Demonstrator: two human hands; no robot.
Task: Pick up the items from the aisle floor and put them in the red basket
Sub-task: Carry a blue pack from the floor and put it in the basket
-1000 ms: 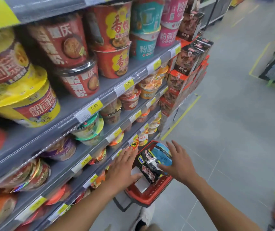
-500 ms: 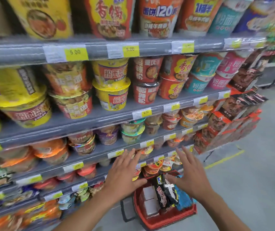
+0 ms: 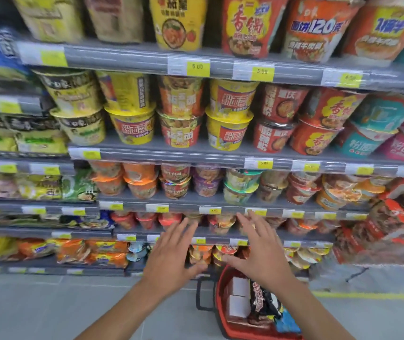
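Note:
The red basket (image 3: 219, 300) stands on the grey floor at the bottom centre, against the foot of the shelving. Inside it lie white boxes (image 3: 239, 299), a black snack packet (image 3: 259, 300) and a blue packet (image 3: 288, 321). My left hand (image 3: 171, 253) hovers to the upper left of the basket, fingers spread, holding nothing. My right hand (image 3: 262, 251) is raised over the basket's far end, fingers also spread and empty. Both hands are in front of the lowest shelves. The picture is blurred by head motion.
Tall shelving (image 3: 196, 153) packed with instant-noodle cups and packets fills the view, with yellow price tags on each grey rail. The basket's black handle (image 3: 202, 295) hangs on its left side. Grey floor (image 3: 49, 307) spreads to the left; a yellow floor line (image 3: 367, 295) runs at the right.
My view has swung left and up, from the aisle to facing the shelves square on. Both hands have lifted away from the basket, still spread and empty.

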